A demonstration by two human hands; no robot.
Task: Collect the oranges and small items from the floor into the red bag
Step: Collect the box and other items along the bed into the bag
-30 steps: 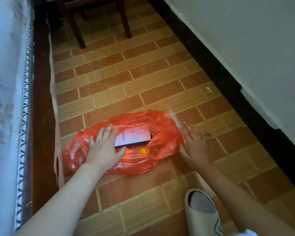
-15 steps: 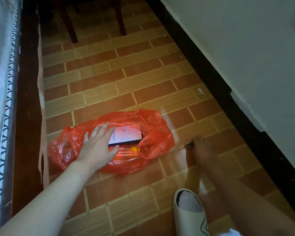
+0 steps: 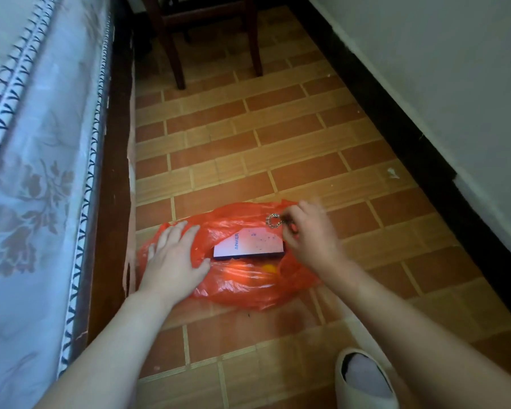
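Note:
The red bag (image 3: pixel 242 286) lies open on the tiled floor. A white box marked ANKER (image 3: pixel 250 246) rests in its mouth, and an orange (image 3: pixel 270 269) shows just below the box through the opening. My left hand (image 3: pixel 174 258) lies flat on the bag's left side, fingers spread, pressing the plastic down. My right hand (image 3: pixel 310 236) hovers over the bag's right part and pinches a small silver chain ring (image 3: pixel 273 221), which dangles above the box's far corner.
A bed with a pale flowered cover (image 3: pixel 33 172) and its dark wooden side (image 3: pixel 112 172) run along the left. Chair legs (image 3: pixel 177 54) stand at the back. A black skirting (image 3: pixel 419 137) lines the white wall on the right. My slippered foot (image 3: pixel 363 379) is bottom right.
My right hand picked the chain ring off the floor to the right of the bag and carried it left over the bag's opening. My left hand stayed on the bag.

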